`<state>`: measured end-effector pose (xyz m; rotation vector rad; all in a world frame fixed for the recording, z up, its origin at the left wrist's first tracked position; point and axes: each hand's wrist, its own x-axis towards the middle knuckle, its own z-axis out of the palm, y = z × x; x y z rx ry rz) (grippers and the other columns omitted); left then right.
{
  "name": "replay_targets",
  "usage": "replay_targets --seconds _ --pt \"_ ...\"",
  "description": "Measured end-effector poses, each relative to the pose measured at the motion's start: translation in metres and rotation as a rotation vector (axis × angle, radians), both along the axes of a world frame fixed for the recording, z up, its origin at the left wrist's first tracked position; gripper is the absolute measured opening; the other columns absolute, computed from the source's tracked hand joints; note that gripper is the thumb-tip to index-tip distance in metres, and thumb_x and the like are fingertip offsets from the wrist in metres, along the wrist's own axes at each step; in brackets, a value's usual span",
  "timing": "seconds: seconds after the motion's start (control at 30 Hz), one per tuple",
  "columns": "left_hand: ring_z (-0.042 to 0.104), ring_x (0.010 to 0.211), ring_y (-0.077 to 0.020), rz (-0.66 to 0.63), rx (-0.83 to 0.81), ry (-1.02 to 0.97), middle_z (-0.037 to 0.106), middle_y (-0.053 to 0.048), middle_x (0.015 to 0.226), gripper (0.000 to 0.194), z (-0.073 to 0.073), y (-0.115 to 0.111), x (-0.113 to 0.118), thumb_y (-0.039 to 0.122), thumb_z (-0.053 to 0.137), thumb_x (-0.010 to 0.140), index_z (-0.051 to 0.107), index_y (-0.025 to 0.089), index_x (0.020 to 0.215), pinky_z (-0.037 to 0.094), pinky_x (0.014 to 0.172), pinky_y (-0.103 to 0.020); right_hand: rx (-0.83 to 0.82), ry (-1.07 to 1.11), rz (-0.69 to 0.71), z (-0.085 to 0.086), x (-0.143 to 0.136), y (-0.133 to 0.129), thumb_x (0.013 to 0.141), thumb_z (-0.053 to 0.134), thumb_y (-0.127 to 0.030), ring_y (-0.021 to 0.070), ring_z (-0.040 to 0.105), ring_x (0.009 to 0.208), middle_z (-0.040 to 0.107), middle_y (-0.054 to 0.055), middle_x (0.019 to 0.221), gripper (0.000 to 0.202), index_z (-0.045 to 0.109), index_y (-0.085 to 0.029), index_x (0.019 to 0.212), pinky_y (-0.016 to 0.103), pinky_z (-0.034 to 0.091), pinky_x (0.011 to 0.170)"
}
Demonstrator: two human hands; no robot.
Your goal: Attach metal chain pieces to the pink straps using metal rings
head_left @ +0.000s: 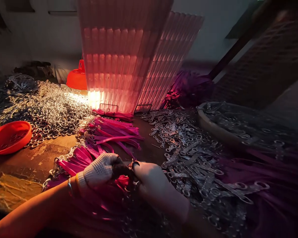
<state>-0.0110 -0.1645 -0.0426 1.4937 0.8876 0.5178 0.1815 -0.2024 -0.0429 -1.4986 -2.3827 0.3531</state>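
My left hand (103,169), in a white dotted glove with dark fingertips, is closed in front of me at the middle of the table. Bright pink strap (123,181) shows just beneath its fingers. Right against it, my right hand (149,177) is closed too, its thumb and forefinger pinched beside a small dark ring-like piece (135,163). What lies inside that pinch is in shadow. Beyond and left of my hands lie rows of pink straps (114,129) with metal rings at their left ends. Loose metal clasps (186,148) spread to the right.
A large heap of metal rings (57,109) lies at the back left, beside an orange bowl (24,134) and under an orange lamp (76,78). Ribbed translucent panels (114,49) stand at the back. A wide basin (206,119) of metal pieces sits right.
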Motion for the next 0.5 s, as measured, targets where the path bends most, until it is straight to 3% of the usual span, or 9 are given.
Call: replay_targets --seconds 0.07,0.13,0.27,0.37,0.43,0.5 --pt "0.045 0.056 -0.0089 -0.037 0.198 0.070 0.056 0.000 0.064 0.007 0.002 0.002 0.002 0.020 0.062 0.075 0.058 0.015 0.072 0.032 0.049 -0.020 -0.031 -0.051 -0.014 0.005 0.002 -0.002 0.071 0.056 -0.014 0.0131 0.047 0.057 0.061 0.002 0.065 0.007 0.056 -0.019 0.065 0.029 0.021 0.055" --pt "0.045 0.057 -0.0090 -0.030 0.257 0.104 0.056 0.000 0.065 0.005 0.005 0.004 0.008 0.011 0.057 0.070 0.055 0.016 0.070 0.033 0.049 -0.020 -0.016 -0.047 -0.036 0.006 0.003 -0.005 0.073 0.057 -0.019 0.0123 0.044 0.054 0.059 0.001 0.061 0.012 0.053 -0.019 0.062 0.030 0.018 0.054" --pt "0.033 0.038 -0.0072 0.045 -0.150 -0.047 0.042 0.005 0.051 0.008 0.009 0.006 0.027 0.022 0.047 0.078 0.046 0.020 0.071 0.022 0.035 -0.019 0.194 0.049 -0.230 -0.009 0.002 -0.009 0.077 0.054 -0.027 0.0153 0.049 0.059 0.062 0.005 0.067 0.012 0.057 -0.019 0.069 0.029 0.021 0.056" --pt "0.024 0.034 -0.0059 0.035 -0.412 -0.174 0.035 0.007 0.048 0.017 0.007 0.008 0.043 0.031 0.048 0.081 0.042 0.021 0.069 0.020 0.031 -0.017 0.109 0.117 -0.306 -0.024 0.008 -0.009 0.078 0.051 -0.019 0.0165 0.053 0.063 0.064 0.005 0.071 0.009 0.060 -0.018 0.077 0.028 0.026 0.057" --pt "0.024 0.034 -0.0058 0.019 -0.453 -0.140 0.034 0.008 0.046 0.022 0.004 0.015 0.053 0.034 0.049 0.083 0.041 0.021 0.067 0.022 0.030 -0.017 -0.005 0.101 -0.292 -0.030 0.018 -0.007 0.077 0.049 -0.012 0.0161 0.053 0.063 0.066 0.005 0.071 0.013 0.060 -0.019 0.077 0.027 0.027 0.058" --pt "0.032 0.034 -0.0073 -0.041 -0.336 -0.033 0.041 0.005 0.048 0.019 0.001 0.032 0.063 0.030 0.048 0.084 0.046 0.019 0.069 0.029 0.032 -0.018 -0.048 0.053 -0.317 -0.031 0.031 -0.004 0.074 0.049 -0.008 0.0164 0.055 0.065 0.067 0.006 0.073 0.015 0.060 -0.018 0.076 0.028 0.027 0.059"
